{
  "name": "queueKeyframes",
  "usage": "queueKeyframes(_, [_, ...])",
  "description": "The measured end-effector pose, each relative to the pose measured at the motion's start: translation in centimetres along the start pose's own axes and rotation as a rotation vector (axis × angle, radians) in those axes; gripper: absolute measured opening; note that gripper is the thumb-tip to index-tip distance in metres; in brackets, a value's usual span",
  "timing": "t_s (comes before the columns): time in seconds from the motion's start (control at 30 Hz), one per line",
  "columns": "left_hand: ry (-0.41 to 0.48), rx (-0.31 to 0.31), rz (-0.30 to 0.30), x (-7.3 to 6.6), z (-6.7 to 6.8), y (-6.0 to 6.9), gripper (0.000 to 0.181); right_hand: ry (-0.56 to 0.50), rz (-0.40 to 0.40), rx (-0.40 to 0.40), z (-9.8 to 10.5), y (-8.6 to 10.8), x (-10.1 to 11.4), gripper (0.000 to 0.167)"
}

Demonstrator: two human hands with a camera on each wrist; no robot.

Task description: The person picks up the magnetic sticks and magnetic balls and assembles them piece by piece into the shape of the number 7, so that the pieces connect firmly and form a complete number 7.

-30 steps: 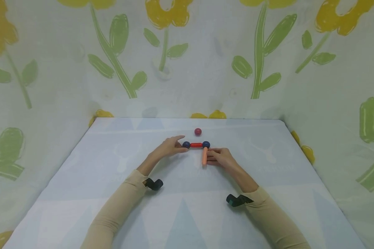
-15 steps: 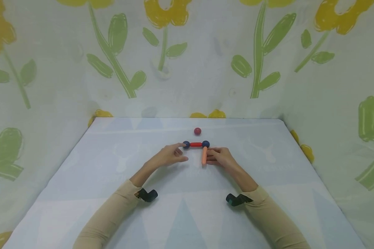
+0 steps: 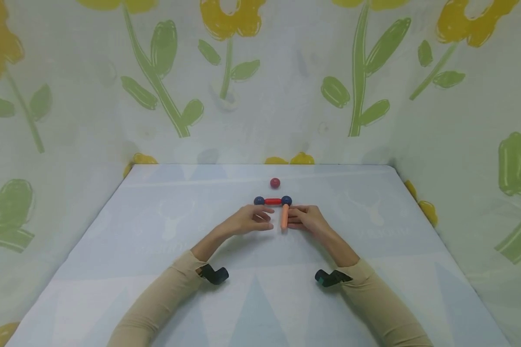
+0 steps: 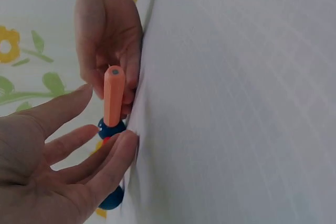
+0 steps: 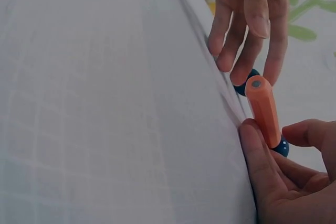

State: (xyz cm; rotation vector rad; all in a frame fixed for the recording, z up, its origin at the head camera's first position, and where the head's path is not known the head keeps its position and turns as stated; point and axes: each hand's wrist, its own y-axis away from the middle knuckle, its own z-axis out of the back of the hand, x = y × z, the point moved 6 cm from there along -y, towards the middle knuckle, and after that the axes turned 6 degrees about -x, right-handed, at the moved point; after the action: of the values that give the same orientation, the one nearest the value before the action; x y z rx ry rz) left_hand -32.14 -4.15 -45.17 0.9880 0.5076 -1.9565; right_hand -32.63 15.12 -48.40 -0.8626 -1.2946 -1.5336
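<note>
An orange magnetic rod [image 3: 284,218] with a metal dot in its end lies pointing toward me. Its far end meets a dark blue ball [image 3: 286,200]. From that ball a shorter red rod [image 3: 273,201] runs left to another dark blue ball [image 3: 259,200]. My right hand [image 3: 309,220] holds the orange rod from the right, thumb and fingers on its sides in the right wrist view. Left of the rod, my left hand [image 3: 246,220] hovers with fingers loosely extended and nothing in it. In the left wrist view its fingers partly hide the red rod.
A red ball [image 3: 275,182] sits alone behind the joined pieces. All lie on a table with a pale patterned cloth [image 3: 256,308]. Flower-printed fabric walls [image 3: 278,106] stand behind the table and at both sides.
My left hand first moved its fingers from around the left blue ball to touch it with the index finger, then drew nearer me and right toward the orange rod. My right hand stays put.
</note>
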Motion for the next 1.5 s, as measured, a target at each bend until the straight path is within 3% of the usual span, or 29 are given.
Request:
queueKeyframes(0.23, [0.114,-0.006,0.015,-0.3,-0.8,-1.1,0.049,-0.006,0.027,0.019,0.0,0.0,-0.1,0.040])
queueKeyframes(0.6, [0.197,-0.024,-0.007,-1.0,-1.9,-2.7,0.049,-0.070,0.056,0.055,-0.1,0.3,0.2,0.041])
queueKeyframes(0.93, [0.241,-0.046,0.019,-0.9,-2.3,-3.3,0.043,-0.078,0.062,0.045,0.1,0.3,0.2,0.041])
queueKeyframes(1.17, [0.222,-0.057,0.038,-1.0,-2.5,-3.2,0.040,-0.083,0.058,0.061,0.1,0.6,0.3,0.041])
queueKeyframes(1.37, [0.234,-0.055,0.069,-0.9,-2.5,-3.3,0.039,-0.031,0.055,0.078,0.2,0.8,0.4,0.038])
queueKeyframes(1.5, [0.229,-0.052,0.078,-1.0,-2.4,-3.5,0.039,0.025,0.097,0.102,0.5,1.1,0.8,0.037])
